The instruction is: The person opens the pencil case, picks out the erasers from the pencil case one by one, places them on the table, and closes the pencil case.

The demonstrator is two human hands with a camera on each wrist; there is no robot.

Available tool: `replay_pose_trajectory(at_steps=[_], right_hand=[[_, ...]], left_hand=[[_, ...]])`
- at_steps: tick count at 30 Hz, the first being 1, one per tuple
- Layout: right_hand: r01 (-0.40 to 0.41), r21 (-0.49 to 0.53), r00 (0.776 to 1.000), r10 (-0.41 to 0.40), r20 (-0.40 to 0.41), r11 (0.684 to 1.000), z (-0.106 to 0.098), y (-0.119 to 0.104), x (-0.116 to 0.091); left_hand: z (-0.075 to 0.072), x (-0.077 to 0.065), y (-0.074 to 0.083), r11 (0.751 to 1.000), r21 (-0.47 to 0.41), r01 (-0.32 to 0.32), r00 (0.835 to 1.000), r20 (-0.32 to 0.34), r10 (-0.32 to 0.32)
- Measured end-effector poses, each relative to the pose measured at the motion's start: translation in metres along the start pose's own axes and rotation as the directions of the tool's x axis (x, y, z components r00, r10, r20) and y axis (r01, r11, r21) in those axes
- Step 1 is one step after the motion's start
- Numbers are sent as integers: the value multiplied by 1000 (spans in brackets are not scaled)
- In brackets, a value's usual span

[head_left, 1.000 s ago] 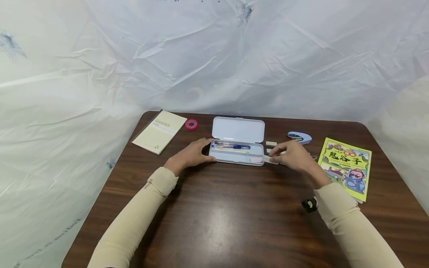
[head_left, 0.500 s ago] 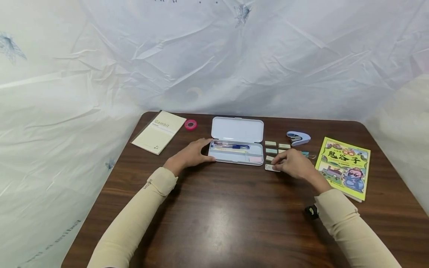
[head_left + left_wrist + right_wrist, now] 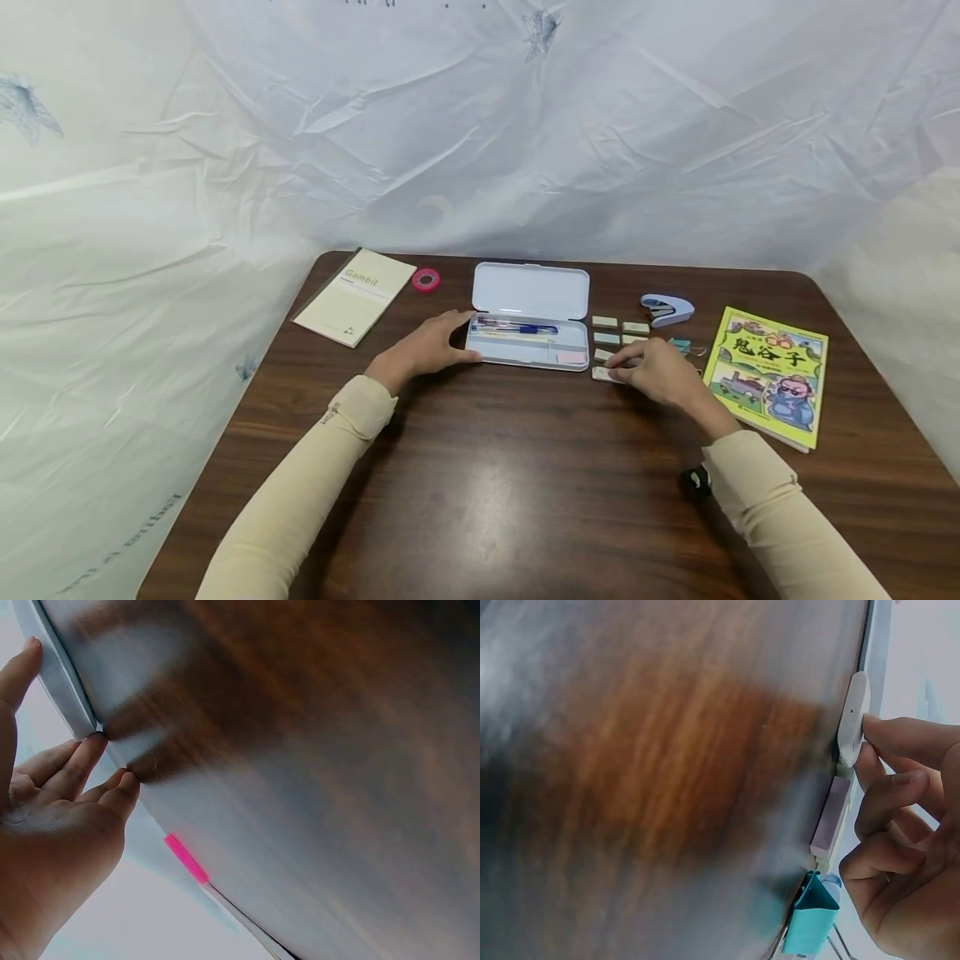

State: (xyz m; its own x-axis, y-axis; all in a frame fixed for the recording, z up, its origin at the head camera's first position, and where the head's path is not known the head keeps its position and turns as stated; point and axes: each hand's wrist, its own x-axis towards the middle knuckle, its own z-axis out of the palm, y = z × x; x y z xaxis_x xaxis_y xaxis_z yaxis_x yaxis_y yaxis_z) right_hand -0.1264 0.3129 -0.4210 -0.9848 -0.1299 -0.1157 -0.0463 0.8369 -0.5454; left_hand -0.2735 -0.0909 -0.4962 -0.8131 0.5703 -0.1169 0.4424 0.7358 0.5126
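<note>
The white pencil case (image 3: 531, 287) lies with its lid up, with pens (image 3: 517, 327) and a pink block (image 3: 572, 357) inside. My left hand (image 3: 423, 343) grips its left end, thumb at the front corner and fingertips at the back corner. At the front of several pale erasers (image 3: 607, 338) beside the case, my right hand (image 3: 660, 371) pinches a small white eraser (image 3: 853, 720) between thumb and index finger. The eraser's right end is hidden by the fingers in the head view. A lilac eraser (image 3: 830, 817) lies beyond it in the right wrist view.
A cream notebook (image 3: 356, 296) and pink tape roll (image 3: 426, 280) lie at the back left. To the right are a light blue stapler (image 3: 670, 310), a teal binder clip (image 3: 811, 919) and a yellow comic book (image 3: 768, 375). White sheeting (image 3: 480, 150) hangs behind the table.
My right hand has brought the white eraser from the case's right edge slightly right and toward me, to the front of the eraser row. The left hand stays on the case.
</note>
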Motion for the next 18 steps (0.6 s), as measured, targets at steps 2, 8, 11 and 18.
replay_pose_trajectory(at_steps=[2,8,11,18], right_hand=[[-1,-5,1000,1,-5,1000,1,1,-1],[-8,-29,1000,7,-24,1000,5,3,-1],[-2,-30,999,1,-46,1000,6,3,-2],[67,-4,991,-67,-113,998,8,-9,4]], left_hand=[[0,0,-1,1000,-1,2,1000,2,-2],[1,1,-2,1000,1,-8,1000,-5,8],[2,2,-3,1000,0,-10,1000,-3,10],[1,1,-2,1000,-3,-7,1000,-1,7]])
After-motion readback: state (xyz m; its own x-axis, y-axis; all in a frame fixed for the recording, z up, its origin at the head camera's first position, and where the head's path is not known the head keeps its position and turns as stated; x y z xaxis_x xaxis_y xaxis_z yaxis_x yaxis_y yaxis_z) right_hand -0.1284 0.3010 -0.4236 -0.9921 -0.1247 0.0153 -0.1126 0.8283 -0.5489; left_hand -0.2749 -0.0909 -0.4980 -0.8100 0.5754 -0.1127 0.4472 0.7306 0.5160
